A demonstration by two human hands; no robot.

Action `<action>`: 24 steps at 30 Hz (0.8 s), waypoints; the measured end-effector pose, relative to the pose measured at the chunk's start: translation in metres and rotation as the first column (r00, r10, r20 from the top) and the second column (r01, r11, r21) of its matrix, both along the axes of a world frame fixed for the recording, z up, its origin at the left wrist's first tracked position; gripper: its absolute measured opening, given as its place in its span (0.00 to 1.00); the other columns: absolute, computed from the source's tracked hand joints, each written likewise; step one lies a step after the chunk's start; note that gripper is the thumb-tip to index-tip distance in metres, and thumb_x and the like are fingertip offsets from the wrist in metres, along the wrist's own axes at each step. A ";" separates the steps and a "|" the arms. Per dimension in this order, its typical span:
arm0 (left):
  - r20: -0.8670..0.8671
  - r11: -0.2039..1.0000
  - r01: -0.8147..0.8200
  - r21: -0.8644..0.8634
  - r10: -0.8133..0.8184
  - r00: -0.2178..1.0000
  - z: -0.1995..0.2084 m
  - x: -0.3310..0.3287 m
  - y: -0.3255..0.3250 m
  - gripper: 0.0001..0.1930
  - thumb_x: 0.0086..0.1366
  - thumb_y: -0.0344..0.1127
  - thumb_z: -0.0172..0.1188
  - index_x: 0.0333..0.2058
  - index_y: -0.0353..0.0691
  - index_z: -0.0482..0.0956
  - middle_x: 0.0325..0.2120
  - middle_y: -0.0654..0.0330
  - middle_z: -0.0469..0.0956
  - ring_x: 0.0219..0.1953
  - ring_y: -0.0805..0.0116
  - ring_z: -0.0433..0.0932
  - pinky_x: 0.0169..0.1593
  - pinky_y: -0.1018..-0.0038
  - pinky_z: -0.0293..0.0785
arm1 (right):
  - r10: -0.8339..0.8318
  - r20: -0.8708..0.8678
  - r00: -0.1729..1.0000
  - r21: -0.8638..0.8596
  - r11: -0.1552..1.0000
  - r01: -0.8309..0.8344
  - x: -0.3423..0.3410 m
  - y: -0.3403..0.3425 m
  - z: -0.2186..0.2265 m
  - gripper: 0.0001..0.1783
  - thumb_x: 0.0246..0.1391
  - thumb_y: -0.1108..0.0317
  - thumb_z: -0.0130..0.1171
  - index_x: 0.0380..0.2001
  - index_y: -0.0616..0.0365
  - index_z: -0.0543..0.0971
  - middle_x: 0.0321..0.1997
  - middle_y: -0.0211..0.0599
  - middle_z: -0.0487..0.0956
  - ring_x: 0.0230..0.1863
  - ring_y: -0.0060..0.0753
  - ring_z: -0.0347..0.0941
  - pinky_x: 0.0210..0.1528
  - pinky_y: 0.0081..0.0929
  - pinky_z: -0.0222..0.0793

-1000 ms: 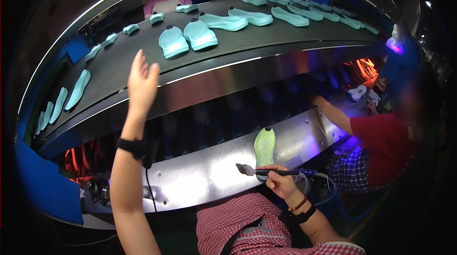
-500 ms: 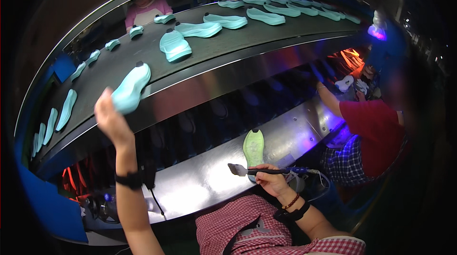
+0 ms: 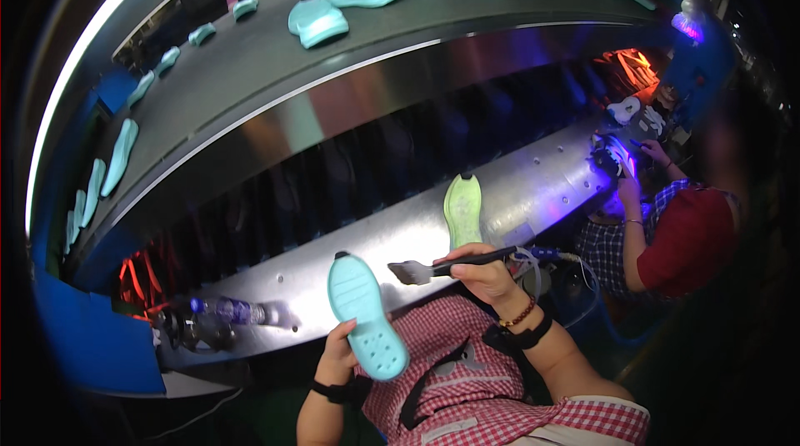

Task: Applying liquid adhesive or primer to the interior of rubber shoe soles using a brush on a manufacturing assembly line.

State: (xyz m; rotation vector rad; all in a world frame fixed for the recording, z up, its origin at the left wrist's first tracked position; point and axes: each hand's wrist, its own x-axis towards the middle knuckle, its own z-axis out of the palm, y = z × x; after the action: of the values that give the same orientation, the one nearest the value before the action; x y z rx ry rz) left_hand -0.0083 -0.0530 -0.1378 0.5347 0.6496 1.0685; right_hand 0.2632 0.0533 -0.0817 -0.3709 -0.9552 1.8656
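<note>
Left hand (image 3: 340, 356) grips teal sole (image 3: 365, 314) low near lap; right hand (image 3: 483, 271) clasps brush (image 3: 442, 265), bristles just beside sole; one-handed hold loose, risk sole slips, brush smears checked apron (image 3: 467, 379)

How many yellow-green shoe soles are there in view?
1. The single yellow-green rubber shoe sole lies on the shiny metal ledge, just beyond the right hand. All other soles are turquoise; more may be hidden elsewhere.

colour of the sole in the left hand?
Light turquoise sole, studded underside facing up, held by the left hand; clearest in the head view.
</note>
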 end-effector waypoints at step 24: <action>0.252 0.855 -0.518 -0.014 0.504 0.826 0.034 0.032 0.011 0.41 0.59 0.72 0.25 0.54 0.42 0.64 0.42 0.51 0.74 0.41 0.51 0.76 0.49 0.51 0.71 | 0.101 0.802 0.589 0.365 0.698 -0.616 -0.056 -0.024 0.043 0.12 0.41 0.68 0.61 0.33 0.60 0.81 0.26 0.44 0.80 0.27 0.33 0.77 0.31 0.25 0.70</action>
State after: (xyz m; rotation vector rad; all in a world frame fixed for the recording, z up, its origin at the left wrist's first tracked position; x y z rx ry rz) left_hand 0.0237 -0.0424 -0.1035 0.2642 0.5533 1.6388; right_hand 0.2071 0.0289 -0.0386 -0.5538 -2.3235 1.6087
